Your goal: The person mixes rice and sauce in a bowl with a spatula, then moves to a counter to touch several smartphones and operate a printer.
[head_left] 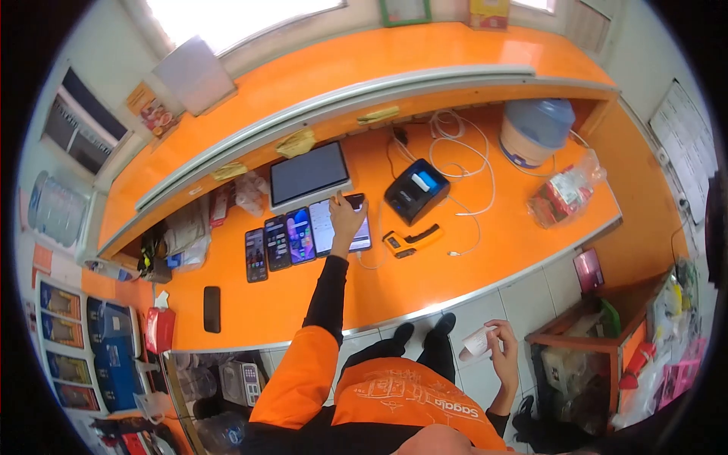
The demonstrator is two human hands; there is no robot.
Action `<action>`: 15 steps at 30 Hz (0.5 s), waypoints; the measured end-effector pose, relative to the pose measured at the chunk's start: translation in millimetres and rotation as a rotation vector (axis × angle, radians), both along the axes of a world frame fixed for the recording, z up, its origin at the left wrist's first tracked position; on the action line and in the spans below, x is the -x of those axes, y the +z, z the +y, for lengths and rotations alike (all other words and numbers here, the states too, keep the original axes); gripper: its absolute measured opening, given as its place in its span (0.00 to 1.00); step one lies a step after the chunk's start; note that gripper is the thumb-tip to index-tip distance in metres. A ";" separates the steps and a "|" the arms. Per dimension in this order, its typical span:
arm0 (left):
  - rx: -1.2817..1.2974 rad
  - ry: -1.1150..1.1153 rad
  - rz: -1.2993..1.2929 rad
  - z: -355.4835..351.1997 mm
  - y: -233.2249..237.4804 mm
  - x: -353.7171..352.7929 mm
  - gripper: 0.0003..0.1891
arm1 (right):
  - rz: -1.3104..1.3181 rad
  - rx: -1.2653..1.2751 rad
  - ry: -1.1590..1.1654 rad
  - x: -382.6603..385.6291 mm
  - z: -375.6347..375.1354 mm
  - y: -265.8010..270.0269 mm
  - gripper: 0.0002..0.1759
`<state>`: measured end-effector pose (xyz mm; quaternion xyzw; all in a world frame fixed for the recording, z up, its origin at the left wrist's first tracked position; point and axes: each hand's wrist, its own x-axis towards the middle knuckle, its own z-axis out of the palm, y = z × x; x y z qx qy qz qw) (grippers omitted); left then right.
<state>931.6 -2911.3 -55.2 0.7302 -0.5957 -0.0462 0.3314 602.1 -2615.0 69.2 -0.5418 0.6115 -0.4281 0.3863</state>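
My left hand (346, 219) reaches over the rightmost phone (359, 236) in a row on the orange counter. Its fingers are apart and touch the upper part of the screen. Beside it lie a phone with a lit white screen (322, 236), one with a purple wallpaper (301, 236) and two darker phones (279, 244) (256, 256). A tablet (309, 173) rests on a white box behind the row. Low at the right, beyond the counter's front edge, my right hand (503, 353) pinches a small curled paper receipt (477, 343).
A black receipt printer (415, 191) with a white cable and a yellow-black handheld device (410, 240) are right of the phones. Farther right are a water container (535, 133) and a plastic-wrapped red package (565, 193). A black phone (212, 309) lies at the front left. A raised ledge (341, 72) runs behind.
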 end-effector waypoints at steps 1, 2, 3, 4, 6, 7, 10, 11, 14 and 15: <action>0.063 -0.043 0.056 9.2 7.5 -10.1 0.34 | -0.081 -0.078 0.025 -2.8 -7.2 -6.1 0.09; 0.072 -0.023 0.051 19.3 11.5 -21.7 0.34 | -0.159 -0.158 0.050 -6.1 -13.8 -11.3 0.09; 0.101 -0.040 0.026 30.4 12.5 -36.3 0.31 | -0.161 -0.154 0.070 -11.9 -22.6 -13.5 0.09; 0.127 -0.058 0.000 43.1 10.5 -51.7 0.28 | -0.082 -0.091 0.107 -20.1 -33.3 -13.6 0.08; 0.100 -0.031 0.018 66.4 6.2 -77.9 0.26 | -0.005 -0.028 0.158 -33.9 -52.4 -18.1 0.08; 0.015 0.010 -0.108 76.4 8.1 -88.1 0.26 | 0.029 0.029 0.147 -41.2 -61.7 -23.2 0.08; -0.111 0.048 -0.248 92.1 6.2 -111.1 0.26 | 0.017 0.071 0.145 -69.8 -84.7 -20.9 0.07; -0.120 0.009 -0.337 92.7 9.4 -112.8 0.26 | -0.055 0.066 0.144 -79.4 -91.1 -19.4 0.07; -0.205 -0.037 -0.368 88.8 12.1 -114.1 0.26 | -0.132 0.061 0.175 -94.4 -107.4 -35.6 0.06; -0.165 -0.045 -0.370 89.3 8.7 -114.4 0.26 | -0.165 0.077 0.183 -97.8 -111.2 -45.1 0.06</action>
